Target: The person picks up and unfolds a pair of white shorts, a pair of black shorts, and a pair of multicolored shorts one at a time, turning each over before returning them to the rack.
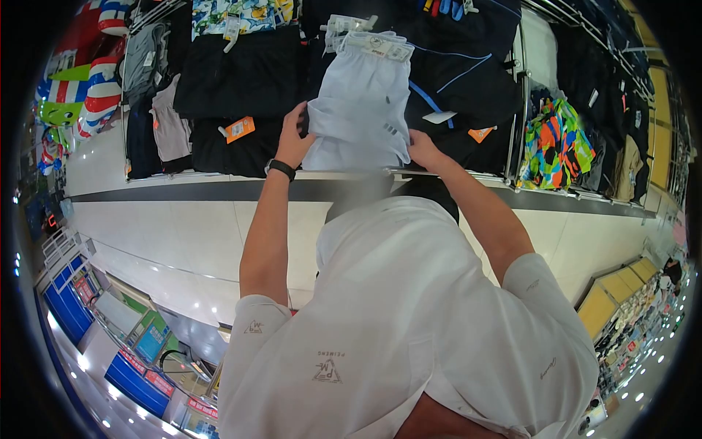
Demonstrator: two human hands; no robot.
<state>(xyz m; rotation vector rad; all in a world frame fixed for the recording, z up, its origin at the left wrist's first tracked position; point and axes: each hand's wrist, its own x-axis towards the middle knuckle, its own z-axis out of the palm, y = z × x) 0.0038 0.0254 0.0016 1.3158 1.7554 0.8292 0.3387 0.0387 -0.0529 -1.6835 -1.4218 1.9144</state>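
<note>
Your left hand (295,139) and right hand (424,151) touch folded white fabric garment (360,102); clamping: cannot tell. Your white shirt (387,293) reads "PEIMENG".

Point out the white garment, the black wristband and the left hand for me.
White garment (358,102): head view, middle of its upper face.
Black wristband (281,169): head view, middle of the band.
Left hand (292,144): head view, back of the hand.

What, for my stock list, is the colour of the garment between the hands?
The garment looks bluish white; head view shows it best.
</note>
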